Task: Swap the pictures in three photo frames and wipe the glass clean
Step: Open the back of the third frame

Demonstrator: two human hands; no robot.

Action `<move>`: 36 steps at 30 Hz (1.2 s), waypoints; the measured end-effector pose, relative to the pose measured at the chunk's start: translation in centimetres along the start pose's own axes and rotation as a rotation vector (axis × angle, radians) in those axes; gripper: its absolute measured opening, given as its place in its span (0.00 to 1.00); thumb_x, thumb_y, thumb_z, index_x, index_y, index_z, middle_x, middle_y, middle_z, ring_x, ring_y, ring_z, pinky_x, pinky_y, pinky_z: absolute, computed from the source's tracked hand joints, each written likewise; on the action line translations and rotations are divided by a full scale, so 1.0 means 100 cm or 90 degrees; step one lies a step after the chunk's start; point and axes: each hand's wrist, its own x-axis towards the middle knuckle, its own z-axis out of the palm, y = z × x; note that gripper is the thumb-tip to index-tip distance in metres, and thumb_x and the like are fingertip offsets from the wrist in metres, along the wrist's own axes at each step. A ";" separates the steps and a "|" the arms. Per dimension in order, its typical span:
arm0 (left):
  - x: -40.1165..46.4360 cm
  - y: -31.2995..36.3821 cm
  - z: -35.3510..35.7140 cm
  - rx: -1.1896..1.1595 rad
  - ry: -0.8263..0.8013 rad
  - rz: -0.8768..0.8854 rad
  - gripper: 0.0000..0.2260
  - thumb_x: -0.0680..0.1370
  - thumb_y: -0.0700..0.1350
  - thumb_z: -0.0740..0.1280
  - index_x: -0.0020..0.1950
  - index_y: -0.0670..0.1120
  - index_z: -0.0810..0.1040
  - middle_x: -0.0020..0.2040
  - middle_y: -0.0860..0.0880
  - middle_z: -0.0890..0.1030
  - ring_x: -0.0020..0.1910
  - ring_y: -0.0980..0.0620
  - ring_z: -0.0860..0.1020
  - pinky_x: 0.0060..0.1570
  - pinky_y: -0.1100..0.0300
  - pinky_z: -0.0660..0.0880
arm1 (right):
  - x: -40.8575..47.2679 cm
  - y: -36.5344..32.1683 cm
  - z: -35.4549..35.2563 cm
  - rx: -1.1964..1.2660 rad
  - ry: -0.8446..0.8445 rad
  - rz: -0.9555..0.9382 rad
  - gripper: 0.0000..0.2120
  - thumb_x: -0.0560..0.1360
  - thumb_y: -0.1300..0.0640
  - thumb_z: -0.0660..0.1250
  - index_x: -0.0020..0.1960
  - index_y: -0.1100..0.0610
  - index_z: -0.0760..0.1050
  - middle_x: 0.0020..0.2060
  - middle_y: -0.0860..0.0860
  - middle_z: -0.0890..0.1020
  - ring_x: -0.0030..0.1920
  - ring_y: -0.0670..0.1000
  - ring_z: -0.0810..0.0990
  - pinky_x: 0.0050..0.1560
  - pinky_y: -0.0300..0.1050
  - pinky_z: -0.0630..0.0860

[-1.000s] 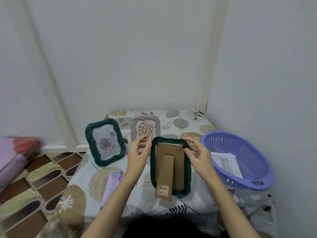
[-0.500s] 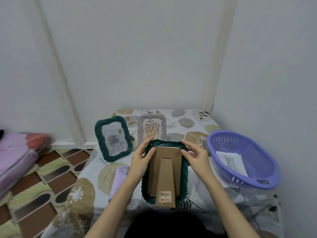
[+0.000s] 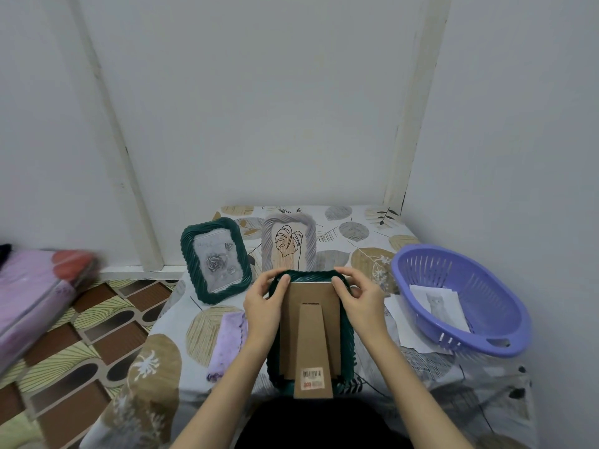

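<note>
A dark green photo frame (image 3: 345,348) lies face-down at 6 o'clock on the leaf-print table (image 3: 363,254), cardboard backing (image 3: 309,332) up. The left hand (image 3: 264,306) and right hand (image 3: 358,298) grasp its top corners with curled fingers, thumbs on the backing's top edge.

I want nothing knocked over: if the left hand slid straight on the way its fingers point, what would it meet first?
Probably the grey frame standing just beyond the face-down green frame that the left hand holds; depth is uncertain.
</note>
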 end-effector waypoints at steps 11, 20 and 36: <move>0.022 -0.029 0.004 -0.004 -0.017 -0.104 0.06 0.78 0.43 0.64 0.53 0.50 0.78 0.51 0.50 0.80 0.58 0.49 0.76 0.59 0.54 0.73 | -0.022 0.034 0.004 -0.053 -0.222 0.217 0.46 0.67 0.48 0.74 0.75 0.49 0.49 0.67 0.45 0.66 0.66 0.44 0.65 0.65 0.41 0.64; 0.038 -0.058 0.008 0.225 -0.199 -0.116 0.26 0.75 0.35 0.66 0.71 0.43 0.63 0.68 0.47 0.69 0.67 0.51 0.67 0.61 0.65 0.62 | -0.025 0.067 0.016 -0.209 -0.197 0.233 0.51 0.68 0.49 0.74 0.76 0.51 0.40 0.68 0.54 0.63 0.68 0.54 0.65 0.65 0.47 0.65; 0.007 -0.095 -0.015 0.524 -0.335 -0.087 0.20 0.76 0.45 0.66 0.68 0.44 0.70 0.73 0.43 0.63 0.73 0.49 0.60 0.70 0.61 0.56 | -0.029 0.074 0.030 -0.513 -0.272 0.238 0.34 0.74 0.40 0.61 0.72 0.59 0.59 0.68 0.58 0.63 0.67 0.59 0.61 0.67 0.50 0.59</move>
